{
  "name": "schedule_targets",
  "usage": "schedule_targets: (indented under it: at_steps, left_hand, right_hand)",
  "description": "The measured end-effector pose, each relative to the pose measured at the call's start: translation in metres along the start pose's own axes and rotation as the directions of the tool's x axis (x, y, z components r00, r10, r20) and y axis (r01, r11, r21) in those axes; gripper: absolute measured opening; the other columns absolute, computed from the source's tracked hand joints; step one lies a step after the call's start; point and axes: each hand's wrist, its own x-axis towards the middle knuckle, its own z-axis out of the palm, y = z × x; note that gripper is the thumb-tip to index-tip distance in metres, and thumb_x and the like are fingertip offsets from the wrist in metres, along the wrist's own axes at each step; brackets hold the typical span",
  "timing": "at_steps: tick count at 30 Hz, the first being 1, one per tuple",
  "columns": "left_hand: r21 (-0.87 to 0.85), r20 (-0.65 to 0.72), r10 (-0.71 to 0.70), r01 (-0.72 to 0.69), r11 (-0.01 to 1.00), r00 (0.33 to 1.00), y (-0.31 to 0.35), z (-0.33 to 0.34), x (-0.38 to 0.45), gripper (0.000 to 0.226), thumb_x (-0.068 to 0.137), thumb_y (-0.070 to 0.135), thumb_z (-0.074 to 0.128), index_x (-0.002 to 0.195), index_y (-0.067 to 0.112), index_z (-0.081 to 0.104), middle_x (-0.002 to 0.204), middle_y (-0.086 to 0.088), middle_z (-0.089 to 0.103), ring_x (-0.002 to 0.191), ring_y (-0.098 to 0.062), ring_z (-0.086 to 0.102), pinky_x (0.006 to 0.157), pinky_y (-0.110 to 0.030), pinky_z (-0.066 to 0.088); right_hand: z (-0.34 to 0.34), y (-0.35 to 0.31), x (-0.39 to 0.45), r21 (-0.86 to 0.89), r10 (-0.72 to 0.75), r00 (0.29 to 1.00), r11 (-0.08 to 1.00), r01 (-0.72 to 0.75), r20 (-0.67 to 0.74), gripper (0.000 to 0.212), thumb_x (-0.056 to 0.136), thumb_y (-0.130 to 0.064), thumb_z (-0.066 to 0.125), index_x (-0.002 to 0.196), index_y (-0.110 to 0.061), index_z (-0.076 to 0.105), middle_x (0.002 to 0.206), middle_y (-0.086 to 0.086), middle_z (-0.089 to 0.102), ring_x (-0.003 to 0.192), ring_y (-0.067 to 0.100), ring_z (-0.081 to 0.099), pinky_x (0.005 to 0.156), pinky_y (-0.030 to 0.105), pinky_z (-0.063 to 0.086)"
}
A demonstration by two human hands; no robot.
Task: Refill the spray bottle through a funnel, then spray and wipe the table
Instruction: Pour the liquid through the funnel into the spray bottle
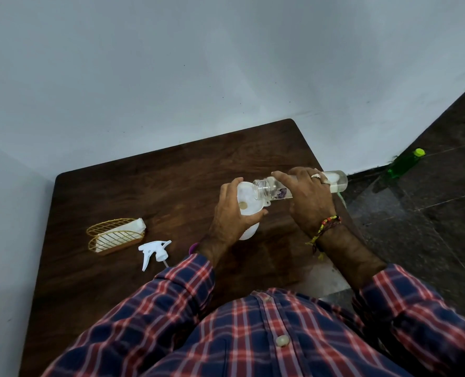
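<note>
A: Entry: refill step in hand. Right hand (308, 197) is wrapped over the clear bottle (277, 187), which lies tipped almost level with its open threaded mouth just over the bowl of the white funnel (249, 202).

B: And the left?

A: Left hand (232, 217) is curled round the funnel rim, thumb on the near edge, steadying it. The funnel sits in the neck of the white spray bottle (249, 231), which stands on the dark wooden surface (117, 202) directly under the funnel and is mostly hidden by the hand.

B: Is liquid running?

A: Cannot tell. No stream shows at the mouth. A little whitish liquid sits at the far end of the clear bottle, away from the funnel.

B: Spray head?

A: The white trigger head (153, 251) is off and lies flat, well to the left of the funnel and nearer the person. Further left of the funnel, a gold wire holder (114, 236) carries a folded white cloth (137, 225).

B: Judgement on the next move?

A: The base of the clear bottle likely has to be raised so the remainder runs to the mouth, keeping the mouth inside the funnel rim and the left hand firm so the funnel does not tilt. After that: funnel out, trigger head screwed on. Spraying and wiping not yet begun.

B: Anything else?

A: A green bottle (404, 163) lies on the floor, far right of the funnel.
</note>
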Motion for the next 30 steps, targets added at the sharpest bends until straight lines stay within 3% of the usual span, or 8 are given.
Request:
schedule_targets:
  at_steps: [10,21,30]
  left_hand:
    - [-0.014,-0.004,-0.002,0.002,1.0,1.0,-0.0007,0.0017,0.0009,0.092,0.066,0.043,0.086,0.14,0.015,0.04,0.137,-0.006,0.045,0.119,-0.015,0.047,0.093,-0.019,0.037]
    - [-0.023,0.001,-0.004,0.004,1.0,1.0,-0.0009,-0.0003,-0.0001,0.098,0.065,0.054,0.082,0.145,0.018,0.036,0.142,-0.006,0.043,0.123,-0.015,0.045,0.095,-0.019,0.035]
    - [-0.02,-0.014,-0.001,0.001,1.0,1.0,-0.0016,0.0003,0.0001,0.093,0.066,0.051,0.083,0.142,0.018,0.04,0.137,-0.004,0.045,0.117,-0.01,0.045,0.091,-0.019,0.038]
  right_hand:
    - [0.0003,0.0007,0.0011,-0.003,-0.002,1.0,1.0,0.002,-0.011,0.071,0.068,0.0,0.071,0.131,-0.029,0.056,0.118,0.011,0.059,0.115,0.036,0.054,0.103,0.055,0.038]
    - [-0.0008,-0.0009,0.0021,0.002,0.004,1.0,1.0,-0.004,0.004,0.07,0.069,-0.001,0.07,0.131,-0.029,0.055,0.119,0.011,0.058,0.116,0.036,0.053,0.106,0.056,0.035]
    - [-0.0072,-0.0029,0.0017,0.01,0.007,1.0,1.0,-0.007,0.021,0.066,0.073,-0.003,0.067,0.133,-0.027,0.054,0.12,0.012,0.058,0.119,0.035,0.051,0.109,0.055,0.031]
